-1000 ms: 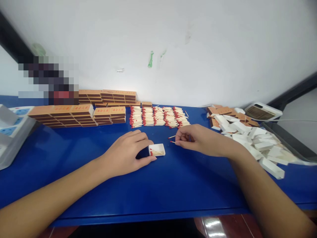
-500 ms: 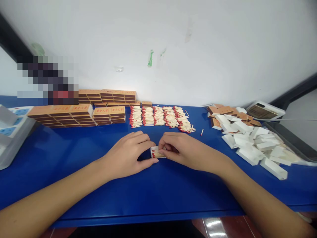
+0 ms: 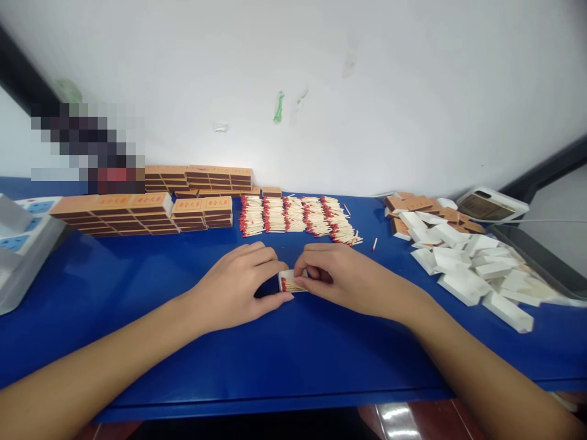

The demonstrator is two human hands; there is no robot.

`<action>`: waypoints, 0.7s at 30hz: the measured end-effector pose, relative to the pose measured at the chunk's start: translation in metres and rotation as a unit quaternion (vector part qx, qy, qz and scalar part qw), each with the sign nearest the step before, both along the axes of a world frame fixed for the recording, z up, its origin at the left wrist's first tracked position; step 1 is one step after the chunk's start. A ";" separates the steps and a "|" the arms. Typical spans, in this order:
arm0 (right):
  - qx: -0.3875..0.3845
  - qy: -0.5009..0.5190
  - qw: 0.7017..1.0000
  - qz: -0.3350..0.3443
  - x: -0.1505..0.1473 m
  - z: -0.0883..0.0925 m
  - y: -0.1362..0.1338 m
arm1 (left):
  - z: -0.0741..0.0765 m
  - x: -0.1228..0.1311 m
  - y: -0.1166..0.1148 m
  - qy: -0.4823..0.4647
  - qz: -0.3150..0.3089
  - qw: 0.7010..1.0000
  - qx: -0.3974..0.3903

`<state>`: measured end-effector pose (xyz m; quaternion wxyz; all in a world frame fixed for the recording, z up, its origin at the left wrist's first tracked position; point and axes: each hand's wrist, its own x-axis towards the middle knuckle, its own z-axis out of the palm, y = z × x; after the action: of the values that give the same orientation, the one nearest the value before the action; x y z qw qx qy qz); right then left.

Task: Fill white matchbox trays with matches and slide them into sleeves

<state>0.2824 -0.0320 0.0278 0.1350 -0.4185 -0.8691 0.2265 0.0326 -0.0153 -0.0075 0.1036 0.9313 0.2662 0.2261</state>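
A small white matchbox tray (image 3: 282,275) lies on the blue table in front of me, with red-tipped matches (image 3: 290,285) in it. My left hand (image 3: 243,284) grips the tray's left end between thumb and fingers. Over the right part of the tray, my right hand (image 3: 332,272) is closed in a pinch, its thumb and forefinger at the matches. These fingers hide the tray's right end and the matches' far ends. Just beyond the hands, loose matches (image 3: 296,214) lie in several side-by-side heaps.
Stacked brown matchboxes (image 3: 202,211) stand at the back left, near a power strip (image 3: 32,244). Empty white trays (image 3: 463,269) and brown box sleeves (image 3: 417,205) are piled at the right. A phone (image 3: 493,203) and a dark tray (image 3: 545,260) lie beside them. One stray match (image 3: 375,244) lies apart.
The matches in the tray have settled closer together; a red head that lay near the upper left inside now sits with the others. Both hands have barely moved.
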 end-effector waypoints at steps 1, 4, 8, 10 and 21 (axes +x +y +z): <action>0.002 0.002 1.000 -0.002 0.001 0.001 0.000 | 0.000 0.000 0.000 -0.001 0.000 1.000 0.000; 0.011 0.011 1.000 -0.008 0.004 0.002 0.002 | -0.001 0.000 0.000 0.000 -0.002 1.000 -0.003; -0.004 0.009 1.000 0.007 0.002 -0.001 0.001 | -0.002 0.000 0.001 -0.009 -0.009 1.000 0.000; -0.013 0.009 1.000 0.016 -0.002 -0.003 0.000 | -0.002 0.000 0.001 -0.012 -0.011 1.000 0.007; 0.063 0.020 0.997 -0.041 0.023 0.008 0.007 | -0.002 -0.003 0.003 -0.008 -0.011 1.000 0.000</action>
<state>0.3056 -0.0245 0.0360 0.1876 -0.4402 -0.8608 0.1734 0.0295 -0.0127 -0.0099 0.1080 0.9324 0.2547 0.2326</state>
